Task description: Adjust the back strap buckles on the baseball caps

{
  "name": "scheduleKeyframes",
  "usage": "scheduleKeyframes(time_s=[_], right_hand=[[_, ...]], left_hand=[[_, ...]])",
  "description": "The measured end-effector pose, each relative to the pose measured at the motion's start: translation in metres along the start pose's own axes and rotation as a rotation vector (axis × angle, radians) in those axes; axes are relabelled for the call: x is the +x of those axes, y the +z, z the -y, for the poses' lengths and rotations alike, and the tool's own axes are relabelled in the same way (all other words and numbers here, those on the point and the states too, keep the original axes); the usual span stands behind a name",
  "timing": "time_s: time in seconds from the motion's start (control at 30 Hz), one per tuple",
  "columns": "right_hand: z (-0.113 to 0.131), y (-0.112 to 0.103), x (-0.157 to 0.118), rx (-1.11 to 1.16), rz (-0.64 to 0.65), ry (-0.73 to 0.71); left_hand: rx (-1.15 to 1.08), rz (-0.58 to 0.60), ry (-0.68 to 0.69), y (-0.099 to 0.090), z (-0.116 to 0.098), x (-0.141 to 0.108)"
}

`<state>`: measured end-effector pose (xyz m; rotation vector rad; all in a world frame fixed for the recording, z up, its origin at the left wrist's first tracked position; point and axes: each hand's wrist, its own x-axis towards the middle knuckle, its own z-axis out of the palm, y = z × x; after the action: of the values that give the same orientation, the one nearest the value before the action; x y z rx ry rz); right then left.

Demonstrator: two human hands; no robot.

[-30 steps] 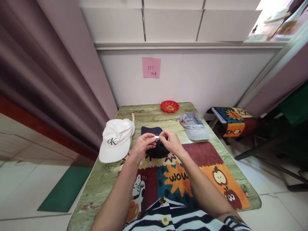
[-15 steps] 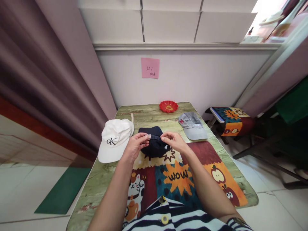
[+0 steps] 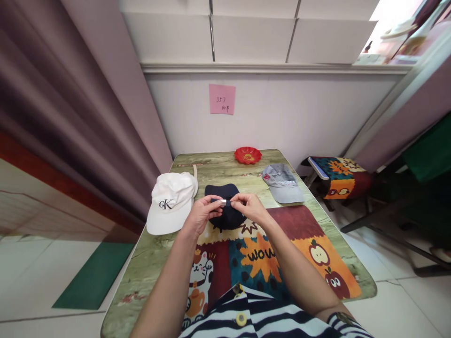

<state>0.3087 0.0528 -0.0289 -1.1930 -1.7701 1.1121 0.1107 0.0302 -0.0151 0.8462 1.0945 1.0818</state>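
A navy baseball cap [image 3: 229,218] lies in front of me on the patterned mat's far edge, its brim pointing away. With thumb and fingers, my left hand [image 3: 202,213] pinches the small silvery buckle [image 3: 223,202] on the cap's back strap. Right beside it, my right hand [image 3: 252,209] has the strap's other side pinched between thumb and forefinger. Whether the strap end passes through the buckle I cannot tell. To the left sits a white cap [image 3: 176,206] with black letters, its strap sticking up behind. A grey cap [image 3: 283,183] rests to the right.
A red scalloped dish [image 3: 238,160] stands at the back of the wood-patterned table [image 3: 130,277]. The colourful mat [image 3: 257,253] covers the near middle. A pink note [image 3: 222,99] is stuck on the wall behind. Off the right side is a stool [image 3: 340,171] with a printed cover.
My right hand has moved left, closing the gap to my left hand at the strap. The buckle has shifted slightly right. The view has shifted a little.
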Motion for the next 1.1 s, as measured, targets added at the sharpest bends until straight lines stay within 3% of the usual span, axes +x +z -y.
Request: scheduleKeyframes(time_s=[0.3,0.47,0.57,0.77,1.0,1.1], right_hand=[[-0.007,0.008,-0.004,0.121,-0.039,-0.041],[-0.014,0.005,-0.009,0.226,-0.161,-0.089],[-0.011,0.001,-0.014,0.137,-0.219,-0.139],[-0.001,0.004,-0.023,-0.201,-0.192,-0.155],[0.001,0.013,-0.021,-0.263,-0.119,-0.149],[0.001,0.014,-0.023,-0.314,-0.115,-0.167]], left_hand=[[-0.044,-0.002,0.006,0.000,0.009,-0.003],[-0.058,-0.042,0.018,-0.006,0.009,-0.007],[-0.065,-0.044,0.022,-0.010,0.008,-0.009],[-0.055,-0.062,0.004,-0.013,0.008,-0.012],[0.017,-0.097,0.039,-0.018,0.017,-0.011],[0.133,-0.170,0.137,-0.027,0.018,-0.011]])
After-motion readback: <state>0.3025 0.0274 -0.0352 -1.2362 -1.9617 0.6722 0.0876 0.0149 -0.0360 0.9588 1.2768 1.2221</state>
